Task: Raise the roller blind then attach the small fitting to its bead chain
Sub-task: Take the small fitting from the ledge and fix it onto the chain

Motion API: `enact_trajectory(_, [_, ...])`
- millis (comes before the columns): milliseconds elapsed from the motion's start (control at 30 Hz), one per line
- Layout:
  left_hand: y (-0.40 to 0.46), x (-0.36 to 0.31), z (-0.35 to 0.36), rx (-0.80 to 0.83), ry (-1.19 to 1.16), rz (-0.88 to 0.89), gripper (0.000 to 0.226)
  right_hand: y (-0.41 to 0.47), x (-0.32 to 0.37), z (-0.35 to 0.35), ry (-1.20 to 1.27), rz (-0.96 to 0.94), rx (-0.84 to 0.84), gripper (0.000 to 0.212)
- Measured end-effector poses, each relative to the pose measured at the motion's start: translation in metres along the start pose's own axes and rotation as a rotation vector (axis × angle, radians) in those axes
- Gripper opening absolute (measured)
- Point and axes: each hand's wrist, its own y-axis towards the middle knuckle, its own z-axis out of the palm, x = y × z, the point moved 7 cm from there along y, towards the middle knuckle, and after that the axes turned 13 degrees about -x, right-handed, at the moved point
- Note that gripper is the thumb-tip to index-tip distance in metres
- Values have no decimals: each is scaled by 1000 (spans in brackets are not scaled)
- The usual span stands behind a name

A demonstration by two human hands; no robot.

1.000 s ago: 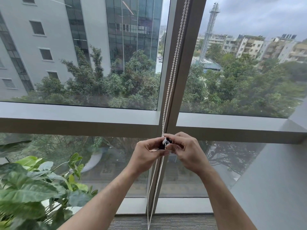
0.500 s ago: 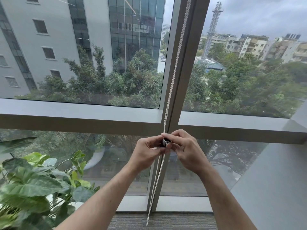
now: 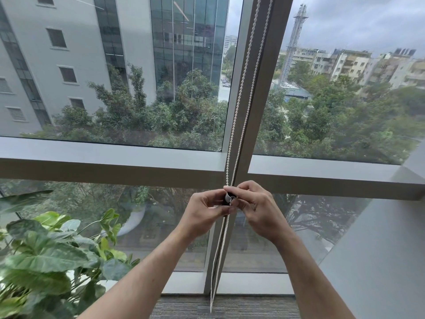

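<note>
Starting at the left, we see a potted plant (image 3: 46,254) with broad, glossy, mottled green leaves against the lower pane. Beyond it the window frame (image 3: 115,162) runs as flat, matte grey metal bars, a horizontal rail crossing a vertical mullion. Down the front of that mullion hangs the bead chain (image 3: 241,93) — two strands of small pale beads, twisted together higher up and dropping to the ribbed grey carpet (image 3: 184,307). Our left hand (image 3: 202,215) has its fingers curled, thumb and fingertips pinching the small fitting (image 3: 228,199), a dark piece with a pale curved part, right at the chain just below the rail. Our right hand (image 3: 257,210) meets it from the other side — fingers bent, also pinching the fitting and touching the chain. To the right stands a smooth grey wall (image 3: 379,261).
</note>
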Motion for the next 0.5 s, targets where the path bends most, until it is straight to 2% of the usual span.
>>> enact_trajectory(500, [0,1,-3,40,-96,-80,24,-5,4,4,10,-20,31,45])
